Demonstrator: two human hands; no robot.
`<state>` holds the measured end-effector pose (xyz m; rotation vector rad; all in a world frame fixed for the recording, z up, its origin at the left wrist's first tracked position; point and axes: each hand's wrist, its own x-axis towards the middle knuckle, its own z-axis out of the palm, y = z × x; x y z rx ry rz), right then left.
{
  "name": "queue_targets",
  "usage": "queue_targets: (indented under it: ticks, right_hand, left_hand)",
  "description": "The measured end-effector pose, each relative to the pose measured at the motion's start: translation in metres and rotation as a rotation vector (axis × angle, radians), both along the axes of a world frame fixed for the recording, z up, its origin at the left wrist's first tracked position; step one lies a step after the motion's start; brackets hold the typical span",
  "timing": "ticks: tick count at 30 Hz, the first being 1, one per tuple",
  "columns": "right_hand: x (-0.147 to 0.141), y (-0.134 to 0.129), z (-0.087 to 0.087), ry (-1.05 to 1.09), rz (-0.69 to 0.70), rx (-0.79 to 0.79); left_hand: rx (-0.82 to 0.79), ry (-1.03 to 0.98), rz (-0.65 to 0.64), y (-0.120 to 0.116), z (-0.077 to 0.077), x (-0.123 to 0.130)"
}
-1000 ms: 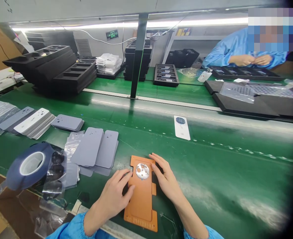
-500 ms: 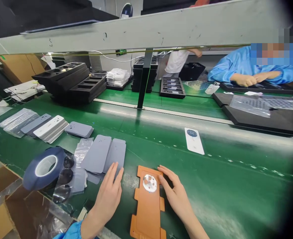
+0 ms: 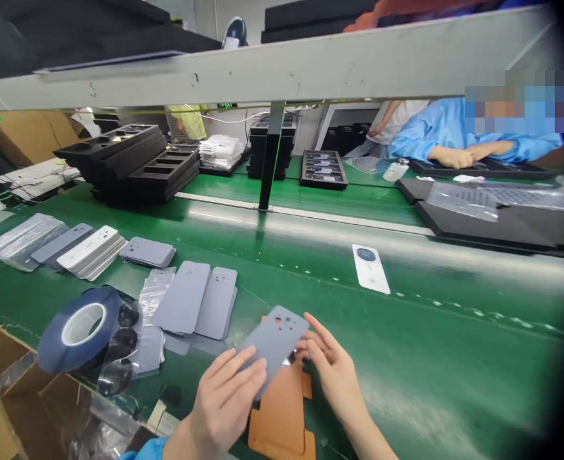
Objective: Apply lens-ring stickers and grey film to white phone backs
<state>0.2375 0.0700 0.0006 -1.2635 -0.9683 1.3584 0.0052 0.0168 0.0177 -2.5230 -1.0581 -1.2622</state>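
Note:
A grey panel with small holes near its top is tilted above the orange fixture, covering its upper part. My left hand is closed on the panel's lower left side. At the panel's upper right edge is my right hand, its fingers bent together against the edge. Stacks of grey panels lie to the left, beside plastic bags. Farther right on the green surface rests a white panel with a dark round patch.
A blue tape roll sits at the left near cardboard boxes. Black trays are stacked behind. A post stands mid-view under a beam. A person in blue sleeves works across the line.
My left hand has taken a grey panel from the pile and brought it over the orange fixture. My right hand has closed at the panel's edge. The view has shifted slightly.

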Motion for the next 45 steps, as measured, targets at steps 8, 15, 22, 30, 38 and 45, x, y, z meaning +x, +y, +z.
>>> queue_targets:
  ticks: [8,15,22,30,38,45]
  right_hand:
    - [0.008,-0.001,0.01,0.137,0.146,-0.067]
    - [0.012,-0.012,0.018,-0.263,0.347,0.065]
    - [0.012,-0.01,0.01,-0.778,0.283,0.438]
    - [-0.009,-0.027,-0.005,-1.298,0.375,0.577]
    - [-0.032,-0.045,-0.017,-1.415,0.402,0.584]
    - [-0.025,-0.042,-0.012,-1.422,0.45,0.56]
  left_hand:
    - [-0.184,0.187,-0.062,-0.035,-0.016,0.026]
    - [-0.332,0.317,-0.115,-0.046,-0.028,0.013]
    - [-0.345,0.381,-0.078,-0.049,-0.031,0.012]
    - [-0.297,0.414,-0.095,-0.046,-0.03,0.009]
    - [-0.346,0.383,-0.101,-0.041,-0.027,0.01]
    - [-0.261,0.311,-0.098,-0.041,-0.037,0.009]
